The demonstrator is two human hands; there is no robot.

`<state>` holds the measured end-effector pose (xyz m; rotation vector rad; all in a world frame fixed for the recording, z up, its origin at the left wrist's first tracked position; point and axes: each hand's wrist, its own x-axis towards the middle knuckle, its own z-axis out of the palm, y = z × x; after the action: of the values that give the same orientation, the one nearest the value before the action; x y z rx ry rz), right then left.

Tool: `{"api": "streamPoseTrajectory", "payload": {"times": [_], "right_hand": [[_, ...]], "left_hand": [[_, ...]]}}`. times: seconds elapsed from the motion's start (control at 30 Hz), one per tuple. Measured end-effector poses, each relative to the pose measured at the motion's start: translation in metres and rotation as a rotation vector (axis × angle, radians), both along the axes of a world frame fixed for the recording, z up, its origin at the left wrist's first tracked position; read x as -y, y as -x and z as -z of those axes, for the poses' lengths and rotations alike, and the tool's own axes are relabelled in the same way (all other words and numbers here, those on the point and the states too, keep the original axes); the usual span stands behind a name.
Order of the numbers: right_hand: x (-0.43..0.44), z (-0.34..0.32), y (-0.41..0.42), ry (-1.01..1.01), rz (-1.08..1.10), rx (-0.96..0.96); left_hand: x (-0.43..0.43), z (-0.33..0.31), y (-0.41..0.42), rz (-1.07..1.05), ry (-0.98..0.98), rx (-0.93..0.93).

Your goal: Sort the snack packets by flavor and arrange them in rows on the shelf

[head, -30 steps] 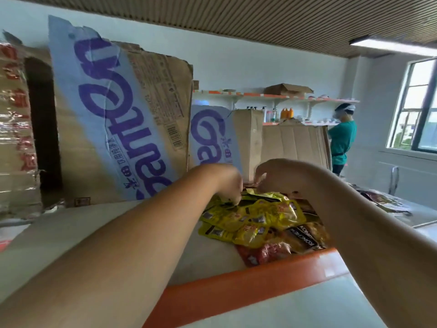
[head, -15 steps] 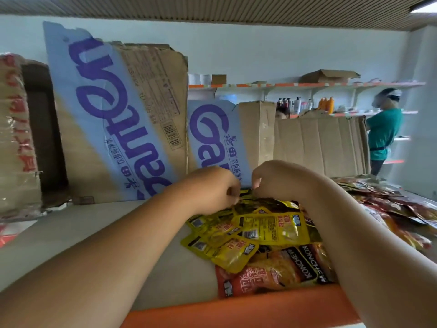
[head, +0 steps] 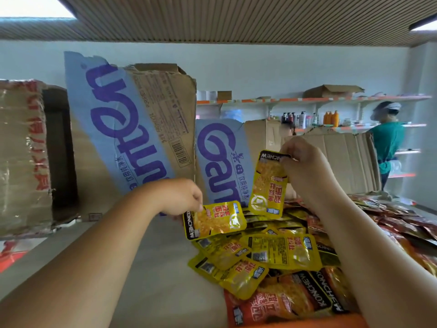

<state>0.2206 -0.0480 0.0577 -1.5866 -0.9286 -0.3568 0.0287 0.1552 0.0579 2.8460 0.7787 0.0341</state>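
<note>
Pale wall (head: 283, 67), slatted brown ceiling (head: 236, 20) with light panels (head: 35, 7), orange-edged wall shelves (head: 307, 99) of bottles (head: 331, 118) far right.

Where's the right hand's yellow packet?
Head view, right of centre: the yellow packet hangs upright from the right hand above the pile, in front of the blue-printed carton.

Both bare forearms stretch forward: left hand (head: 182, 197) low, pinching the lower yellow packet (head: 214, 220); right hand (head: 305, 166) higher, pinching the upper yellow packet (head: 269, 185) by its top edge.

Both the left hand (head: 182, 197) and right hand (head: 305, 169), flanking the glossy yellow foil snack packets (head: 283, 250), are bare, forearms too.
</note>
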Motion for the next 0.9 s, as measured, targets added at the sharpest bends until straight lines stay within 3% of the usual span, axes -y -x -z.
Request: {"api": "streamPoseTrajectory", "payload": {"times": [0.1, 0.23, 0.37, 0.47, 0.53, 0.7, 0.9], "right_hand": [[-0.003, 0.006, -0.006, 0.244, 0.066, -0.082], [-0.002, 0.013, -0.009, 0.735, 0.165, -0.016], [0.005, 0.015, -0.006, 0.977, 0.089, 0.189], [0.010, 0.012, 0.006, 1.165, -0.134, 0.277], [0.011, 0.010, 0.014, 1.288, -0.213, 0.297], [0.011, 0.008, 0.016, 1.367, -0.193, 0.332], [0.011, 0.009, 0.013, 1.326, -0.185, 0.220]], "left_hand": [[0.002, 0.007, 0.000, -0.099, 0.070, -0.228], [0.012, 0.010, -0.003, -0.185, 0.096, -0.357], [0.022, 0.006, -0.003, -0.082, -0.111, -0.306], [0.032, 0.008, -0.006, 0.015, -0.050, -0.179], [0.039, 0.012, -0.009, 0.059, -0.043, -0.209], [0.041, 0.017, -0.015, 0.096, -0.068, -0.178], [0.039, 0.017, -0.014, 0.102, -0.051, -0.186]]}}
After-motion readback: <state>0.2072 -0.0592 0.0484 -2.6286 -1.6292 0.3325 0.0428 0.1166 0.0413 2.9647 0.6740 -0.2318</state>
